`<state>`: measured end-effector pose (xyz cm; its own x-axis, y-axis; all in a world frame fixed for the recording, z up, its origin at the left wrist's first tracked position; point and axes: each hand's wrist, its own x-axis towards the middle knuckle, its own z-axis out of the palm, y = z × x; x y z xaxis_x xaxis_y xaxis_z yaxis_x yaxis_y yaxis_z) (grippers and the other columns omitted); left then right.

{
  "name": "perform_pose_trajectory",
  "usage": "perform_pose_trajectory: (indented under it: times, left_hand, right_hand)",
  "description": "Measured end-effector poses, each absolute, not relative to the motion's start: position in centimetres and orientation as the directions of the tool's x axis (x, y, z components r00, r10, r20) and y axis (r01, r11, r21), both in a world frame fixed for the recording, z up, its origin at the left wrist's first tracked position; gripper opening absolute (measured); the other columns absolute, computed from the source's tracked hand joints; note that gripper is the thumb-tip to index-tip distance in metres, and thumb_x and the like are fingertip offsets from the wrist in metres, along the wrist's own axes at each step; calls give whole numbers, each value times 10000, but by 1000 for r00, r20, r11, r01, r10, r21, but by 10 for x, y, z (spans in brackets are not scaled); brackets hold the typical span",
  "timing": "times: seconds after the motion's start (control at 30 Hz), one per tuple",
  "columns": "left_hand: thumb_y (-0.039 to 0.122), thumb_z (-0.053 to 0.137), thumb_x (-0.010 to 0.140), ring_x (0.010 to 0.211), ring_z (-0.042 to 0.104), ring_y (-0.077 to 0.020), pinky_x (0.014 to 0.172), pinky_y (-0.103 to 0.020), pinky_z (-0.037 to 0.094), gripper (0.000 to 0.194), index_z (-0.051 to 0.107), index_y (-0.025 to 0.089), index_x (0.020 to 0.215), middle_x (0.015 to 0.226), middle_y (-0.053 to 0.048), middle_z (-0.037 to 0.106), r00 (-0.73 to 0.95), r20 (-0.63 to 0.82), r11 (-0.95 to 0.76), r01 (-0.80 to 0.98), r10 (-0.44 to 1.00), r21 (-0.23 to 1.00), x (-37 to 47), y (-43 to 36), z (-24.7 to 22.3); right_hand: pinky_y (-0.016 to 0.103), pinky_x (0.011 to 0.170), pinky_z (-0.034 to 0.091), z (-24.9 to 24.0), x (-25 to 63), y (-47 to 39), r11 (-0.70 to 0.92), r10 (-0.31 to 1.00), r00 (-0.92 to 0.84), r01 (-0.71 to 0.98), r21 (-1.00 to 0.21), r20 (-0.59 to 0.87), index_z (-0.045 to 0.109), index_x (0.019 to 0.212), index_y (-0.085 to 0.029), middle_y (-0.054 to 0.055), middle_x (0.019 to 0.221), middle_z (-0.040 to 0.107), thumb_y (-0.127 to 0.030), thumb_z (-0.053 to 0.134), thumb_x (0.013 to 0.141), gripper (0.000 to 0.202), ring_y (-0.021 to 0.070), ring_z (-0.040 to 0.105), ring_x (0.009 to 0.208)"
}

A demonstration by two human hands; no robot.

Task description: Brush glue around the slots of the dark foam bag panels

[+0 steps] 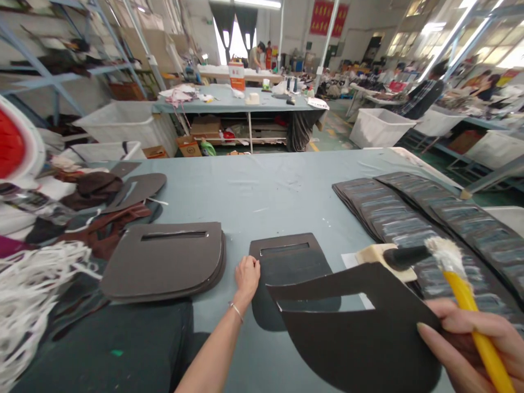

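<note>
My left hand has its fingers curled together at the left edge of a dark slotted panel lying flat on the table. In my right hand are two things: a second dark slotted panel, pinched at its right edge and raised at a tilt, and a brush with a yellow handle. White bristles on the brush point up and away. The raised panel covers the near right part of the flat one. Left of my left hand lies a stack of similar slotted panels.
Overlapping rows of dark panels with whitish smears cover the table's right side. A cream block with a black cylindrical part stands beside them. White cords, brown cloth and dark sheets crowd the left.
</note>
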<state>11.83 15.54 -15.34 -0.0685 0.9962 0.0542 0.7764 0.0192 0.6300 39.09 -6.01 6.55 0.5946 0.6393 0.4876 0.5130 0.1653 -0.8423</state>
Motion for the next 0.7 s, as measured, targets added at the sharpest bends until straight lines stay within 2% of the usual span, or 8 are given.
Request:
perform_pose_trajectory:
  times: [0.23, 0.33, 0.37, 0.43, 0.47, 0.53, 0.57, 0.7]
  left_hand:
    - [299, 384, 851, 652, 517, -181, 683, -307, 374, 271, 529, 205, 643, 652, -41, 549, -2, -60, 43, 730, 998, 682, 85, 135, -125]
    - [416, 497, 803, 528, 492, -159, 588, -286, 381, 334, 528, 216, 537, 523, -3, 522, 196, -221, 34, 671, 955, 740, 54, 88, -109]
    - [453, 511, 793, 503, 502, -160, 567, -288, 389, 352, 557, 214, 539, 498, -2, 531, 406, -420, 92, 621, 812, 778, 45, 71, -105]
    - [414, 678, 673, 674, 606, -193, 624, -299, 438, 219, 676, 231, 794, 783, -34, 679, 679, -535, 161, 535, 502, 829, 34, 43, -98]
    - [375, 744, 611, 831, 628, -216, 708, -319, 461, 409, 657, 266, 996, 993, -48, 679, 727, -525, 209, 486, 442, 849, 33, 34, -96]
    - [325, 820, 520, 1145, 531, -248, 918, -378, 424, 838, 467, 337, 1280, 1314, -62, 530, 712, -468, 317, 347, 523, 883, 43, 26, -95]
    - [351, 820, 528, 1239, 459, -252, 997, -405, 373, 912, 394, 340, 1333, 1379, -73, 467, 660, -437, 379, 241, 611, 894, 53, 25, -96]
    - [465, 696, 689, 1278, 432, -256, 1059, -424, 332, 726, 397, 266, 1320, 1374, -121, 477, 516, -346, 520, -240, 784, 820, 103, 33, -101]
  right_hand:
    - [286, 751, 510, 55, 389, -54, 239, 698, 563, 399, -885, 442, 572, 850, -222, 67, 960, 603, -205, 778, 645, 291, 204, 603, 907]
    - [287, 690, 494, 53, 392, -48, 274, 677, 600, 331, -903, 426, 570, 838, -218, 73, 947, 607, -263, 778, 665, 275, 200, 602, 852]
    - [288, 684, 488, 52, 393, -46, 294, 670, 605, 317, -902, 431, 573, 830, -217, 72, 927, 606, -284, 780, 666, 272, 197, 598, 837]
    - [293, 695, 479, 49, 393, -43, 321, 664, 611, 288, -902, 431, 577, 827, -218, 69, 905, 600, -293, 782, 661, 274, 191, 589, 819]
    - [299, 704, 476, 48, 392, -42, 327, 668, 613, 269, -906, 423, 573, 829, -220, 67, 904, 598, -281, 783, 656, 278, 188, 586, 813]
    - [309, 710, 471, 45, 390, -39, 333, 683, 611, 229, -915, 401, 555, 831, -224, 62, 910, 592, -248, 777, 650, 287, 184, 581, 804]
    - [310, 706, 469, 45, 390, -38, 335, 692, 606, 211, -918, 392, 544, 833, -225, 59, 913, 588, -234, 769, 652, 289, 183, 580, 801]
    - [296, 673, 461, 36, 393, -29, 338, 717, 575, 208, -918, 394, 492, 835, -223, 46, 900, 578, -242, 724, 697, 270, 168, 579, 771]
